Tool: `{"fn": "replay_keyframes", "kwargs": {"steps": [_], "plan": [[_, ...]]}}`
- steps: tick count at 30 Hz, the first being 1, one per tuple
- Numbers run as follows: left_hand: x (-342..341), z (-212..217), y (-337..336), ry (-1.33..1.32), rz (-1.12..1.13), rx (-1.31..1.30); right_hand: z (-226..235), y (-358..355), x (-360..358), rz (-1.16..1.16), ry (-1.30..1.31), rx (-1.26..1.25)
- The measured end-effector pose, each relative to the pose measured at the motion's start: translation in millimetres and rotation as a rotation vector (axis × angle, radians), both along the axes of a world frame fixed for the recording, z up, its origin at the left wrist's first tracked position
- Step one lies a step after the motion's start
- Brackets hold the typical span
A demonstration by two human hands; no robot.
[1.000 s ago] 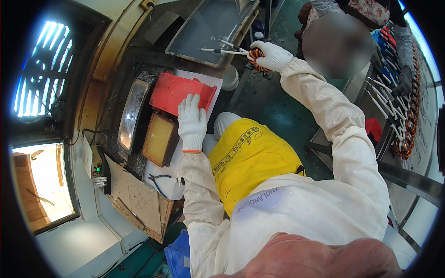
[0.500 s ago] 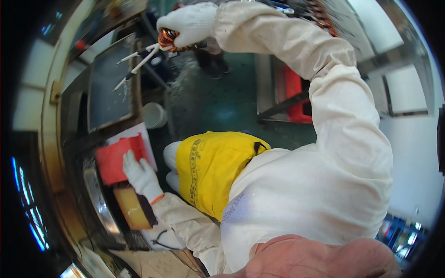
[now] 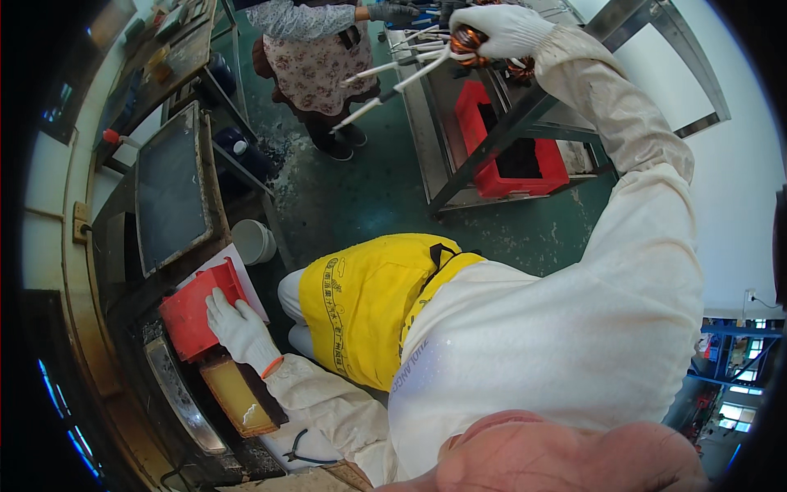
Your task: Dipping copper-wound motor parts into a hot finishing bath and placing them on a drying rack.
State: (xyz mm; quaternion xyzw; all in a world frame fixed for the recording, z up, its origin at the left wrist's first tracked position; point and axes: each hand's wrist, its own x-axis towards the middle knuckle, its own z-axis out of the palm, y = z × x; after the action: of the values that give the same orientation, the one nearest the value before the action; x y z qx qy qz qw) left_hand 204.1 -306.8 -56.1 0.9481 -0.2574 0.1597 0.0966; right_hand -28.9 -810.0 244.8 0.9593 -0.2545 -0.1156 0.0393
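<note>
My right hand (image 3: pixel 502 31), in a white glove, is stretched out at the top. Its fingers are closed round a copper wire coil (image 3: pixel 467 43), whose white-sleeved leads (image 3: pixel 422 78) hang out to the left. More copper coils (image 3: pixel 518 70) show just below that hand, by the metal rack. At the lower left, my left hand (image 3: pixel 242 328), gloved in white with an orange cuff edge, rests with fingers extended against a red plastic box (image 3: pixel 197 316). It grasps nothing that I can see.
Below the red box are an amber-filled tray (image 3: pixel 234 398), a long silvery trough (image 3: pixel 182 394) and dark-handled pliers (image 3: pixel 299 445). A white bucket (image 3: pixel 253 242) stands nearby. A co-worker in a floral apron (image 3: pixel 316 70) stands beyond. The metal rack (image 3: pixel 438 156) holds a red bin (image 3: pixel 508 184) with black contents.
My right hand has carried the copper coil rightward, over toward the metal rack. The view has shifted, showing more of the co-worker and rack. My left hand stays at the red box.
</note>
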Motion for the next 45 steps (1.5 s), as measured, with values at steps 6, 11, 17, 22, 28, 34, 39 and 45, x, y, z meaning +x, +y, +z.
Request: {"fn": "replay_keyframes", "kwargs": {"steps": [6,11,17,22,28,34,39,45], "plan": [[4.3,1.5,0.5,-0.022,-0.016,-0.008,-43.0,-69.1,-50.1,0.038,0.058,-0.298],[5.1,-4.6,4.9,-0.027,-0.012,-0.025,-58.1,-81.1,-40.3,-0.05,0.328,-0.472],[5.5,0.5,-0.7,-0.029,-0.022,-0.046,-117.7,-144.0,-52.8,-0.267,0.241,-0.499],[1.4,0.5,1.3,-0.027,-0.021,-0.048,-129.4,-155.2,-63.7,-0.087,0.415,-0.501],[6.6,1.7,0.0,-0.032,-0.035,-0.036,-153.0,-184.6,-67.6,-0.36,0.366,-0.35],[-8.1,-11.0,12.1,-0.026,0.023,-0.027,-142.0,-140.3,-29.3,-0.222,0.573,-0.331],[10.8,-1.2,-0.8,-0.045,-0.051,-0.02,-158.1,-80.2,-36.0,-0.281,0.345,-0.321],[5.9,-3.7,3.7,-0.051,-0.051,-0.044,-186.6,-114.1,-29.6,-0.346,0.085,-0.306]]}}
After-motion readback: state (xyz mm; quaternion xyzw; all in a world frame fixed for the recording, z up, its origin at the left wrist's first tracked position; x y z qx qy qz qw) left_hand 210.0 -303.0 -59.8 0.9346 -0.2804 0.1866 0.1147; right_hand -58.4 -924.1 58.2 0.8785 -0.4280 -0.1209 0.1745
